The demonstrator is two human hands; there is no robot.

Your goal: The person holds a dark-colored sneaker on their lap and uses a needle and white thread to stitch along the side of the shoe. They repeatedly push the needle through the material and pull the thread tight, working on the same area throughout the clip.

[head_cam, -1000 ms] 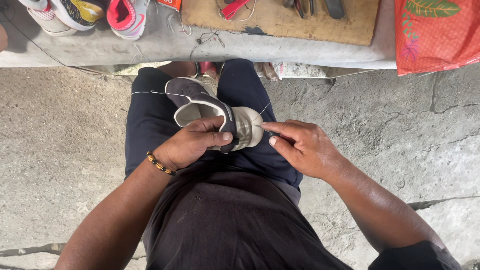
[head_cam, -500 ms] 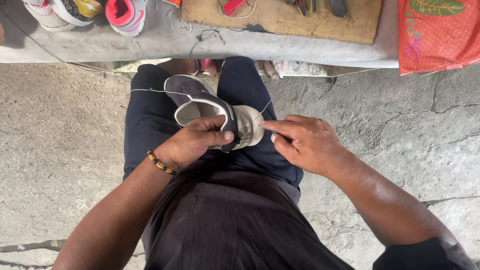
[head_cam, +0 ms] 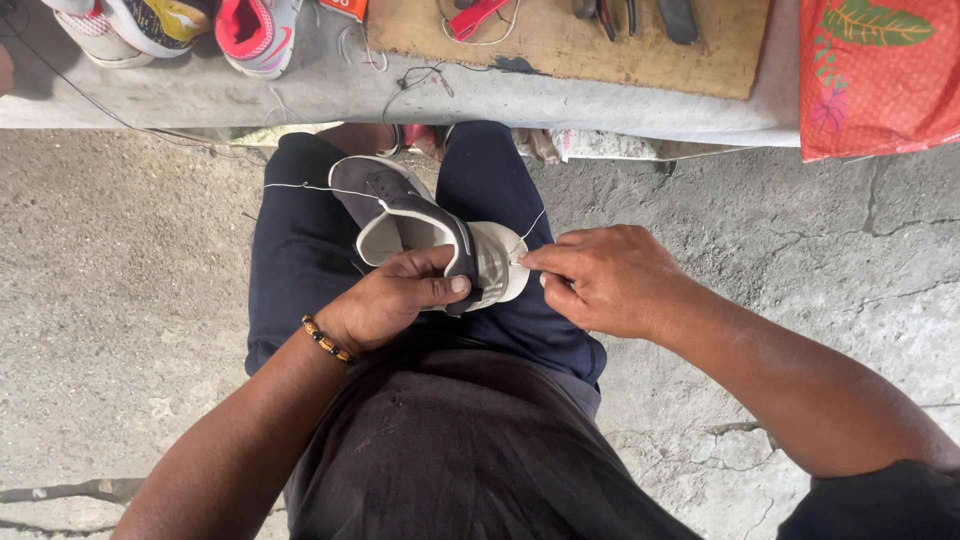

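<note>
A dark grey shoe (head_cam: 398, 205) with a white sole and pale lining rests on my lap, heel toward me. My left hand (head_cam: 392, 298), with a beaded bracelet at the wrist, grips the shoe's heel, thumb across the back. My right hand (head_cam: 603, 278) sits at the right of the heel, fingertips pinched against the white sole edge where a thin white thread (head_cam: 533, 226) comes out. Another stretch of the thread (head_cam: 300, 187) runs left from the shoe across my thigh. Whether a needle is in my fingers is too small to tell.
A low grey bench (head_cam: 300, 95) lies ahead with sports shoes (head_cam: 255, 30) at its left, a wooden board (head_cam: 600, 50) carrying tools, and a red patterned bag (head_cam: 875, 75) at the right. Cracked concrete floor (head_cam: 120, 270) spreads on both sides of my legs.
My right hand has shifted slightly toward the heel, fingertips closer against the sole edge. The left hand and shoe stay in place.
</note>
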